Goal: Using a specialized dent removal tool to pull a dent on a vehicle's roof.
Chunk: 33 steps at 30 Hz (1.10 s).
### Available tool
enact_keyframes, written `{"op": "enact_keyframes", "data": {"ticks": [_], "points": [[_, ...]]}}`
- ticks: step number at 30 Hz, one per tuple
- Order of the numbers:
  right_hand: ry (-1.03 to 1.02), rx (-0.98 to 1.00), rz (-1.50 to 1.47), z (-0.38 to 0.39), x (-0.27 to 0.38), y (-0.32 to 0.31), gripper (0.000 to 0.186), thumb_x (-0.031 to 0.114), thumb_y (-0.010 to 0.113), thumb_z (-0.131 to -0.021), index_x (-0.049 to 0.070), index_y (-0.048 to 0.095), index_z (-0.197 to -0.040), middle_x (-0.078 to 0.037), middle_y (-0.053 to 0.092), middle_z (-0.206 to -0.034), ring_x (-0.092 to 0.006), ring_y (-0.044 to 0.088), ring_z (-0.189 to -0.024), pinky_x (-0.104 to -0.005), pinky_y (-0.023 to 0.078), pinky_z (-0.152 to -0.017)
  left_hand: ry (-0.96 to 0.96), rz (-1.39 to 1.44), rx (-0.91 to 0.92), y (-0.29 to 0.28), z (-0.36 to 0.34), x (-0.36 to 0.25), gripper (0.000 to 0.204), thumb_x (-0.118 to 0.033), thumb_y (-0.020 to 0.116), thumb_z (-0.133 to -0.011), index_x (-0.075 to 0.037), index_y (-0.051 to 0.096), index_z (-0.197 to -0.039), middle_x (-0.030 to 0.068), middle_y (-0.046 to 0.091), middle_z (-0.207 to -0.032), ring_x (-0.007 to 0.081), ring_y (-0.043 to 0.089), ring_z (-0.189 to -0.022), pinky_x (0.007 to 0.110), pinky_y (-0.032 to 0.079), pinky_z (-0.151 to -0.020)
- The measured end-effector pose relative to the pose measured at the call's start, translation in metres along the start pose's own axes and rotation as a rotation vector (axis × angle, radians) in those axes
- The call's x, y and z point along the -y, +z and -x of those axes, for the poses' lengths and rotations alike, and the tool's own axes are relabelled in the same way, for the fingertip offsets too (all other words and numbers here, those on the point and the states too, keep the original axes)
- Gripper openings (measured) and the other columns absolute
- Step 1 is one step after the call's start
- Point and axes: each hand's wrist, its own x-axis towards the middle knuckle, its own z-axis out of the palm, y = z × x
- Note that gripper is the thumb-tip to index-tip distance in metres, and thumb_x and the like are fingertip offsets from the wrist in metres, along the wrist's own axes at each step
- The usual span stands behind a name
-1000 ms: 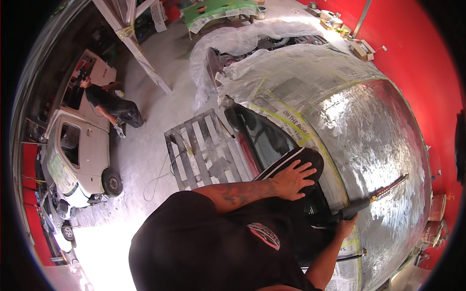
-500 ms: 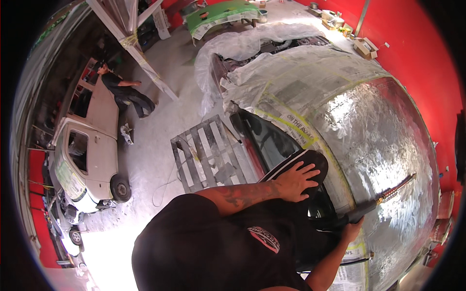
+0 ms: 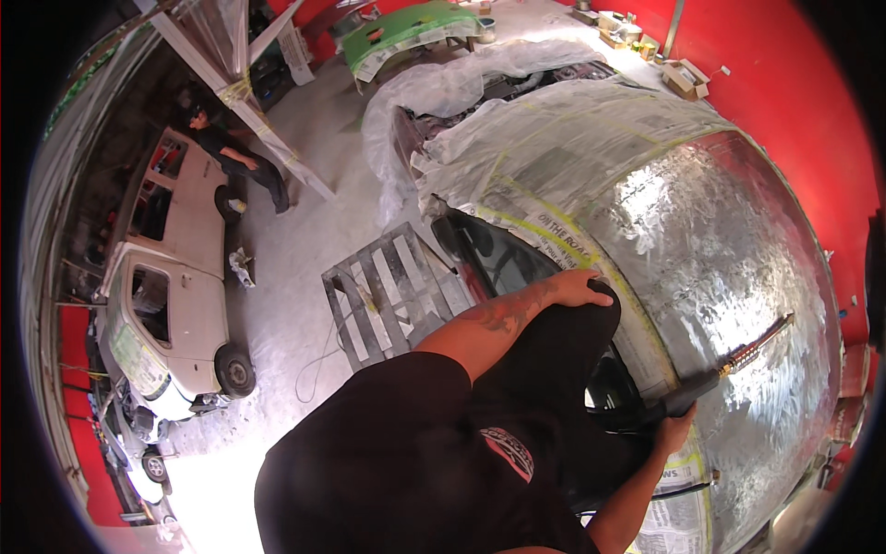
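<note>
My left hand [image 3: 574,287] rests at the top of a dark, rounded shape by the car's side window [image 3: 498,252], apparently my clothed leg; its fingers curl over an edge, and what they grip is unclear. My right hand [image 3: 676,429] is closed on a black tool [image 3: 683,397] with a long brass-coloured tip [image 3: 752,351], held low over the car's roof edge. The roof [image 3: 729,249] is crinkled and silvery, bordered by newspaper and yellow tape [image 3: 637,337]; the front [image 3: 526,138] is masked with paper and plastic sheet.
A slatted grey stand [image 3: 355,305] and cable lie left of me. A white van [image 3: 185,305] stands at left, with a co-worker [image 3: 245,162] beside it. A taped post [image 3: 240,97], green panel [image 3: 406,37], cardboard box [image 3: 683,78] and red wall [image 3: 803,138] surround the car.
My left hand has gone from lying spread to curled, moving slightly up as its forearm swung steeper. The co-worker has moved further back along the van, away from a light-coloured item on the floor.
</note>
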Motion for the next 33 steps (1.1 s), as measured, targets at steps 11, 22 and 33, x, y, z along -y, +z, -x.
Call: {"op": "enact_keyframes", "data": {"ticks": [11, 22, 33], "points": [[0.085, -0.022, -0.024, 0.009, 0.016, -0.008, 0.066, 0.016, 0.061, -0.079, 0.019, 0.043, -0.142, -0.016, 0.061, -0.126, -0.0385, 0.061, -0.109, -0.0469, 0.049, -0.087, -0.202, 0.773, 0.134, -0.008, 0.008, 0.019, 0.051, -0.044, 0.053, -0.097, -0.004, 0.061, -0.127, 0.0056, 0.065, -0.119, 0.0133, 0.06, -0.107, 0.027, 0.045, -0.095], [0.16, -0.001, -0.023, 0.014, 0.028, -0.021, 0.064, 0.005, 0.056, -0.077, 0.021, 0.046, -0.139, -0.011, 0.063, -0.12, -0.0333, 0.061, -0.109, -0.0442, 0.05, -0.086, -0.456, 0.867, 0.065, 0.018, 0.175, 0.04, 0.069, -0.057, 0.032, -0.101, -0.005, 0.037, -0.146, 0.0096, 0.047, -0.143, 0.0194, 0.045, -0.129, 0.032, 0.033, -0.109], [0.124, -0.033, -0.052, 0.018, 0.028, -0.02, 0.067, 0.0, 0.055, -0.075, 0.022, 0.047, -0.138, -0.011, 0.064, -0.118, -0.0342, 0.06, -0.108, -0.0448, 0.049, -0.086, 0.271, -0.277, -0.054, 0.018, 0.231, -0.026, 0.079, -0.038, 0.069, -0.084, -0.007, 0.033, -0.148, 0.0195, 0.019, -0.157, 0.0416, 0.016, -0.144, 0.054, 0.016, -0.114]]}}
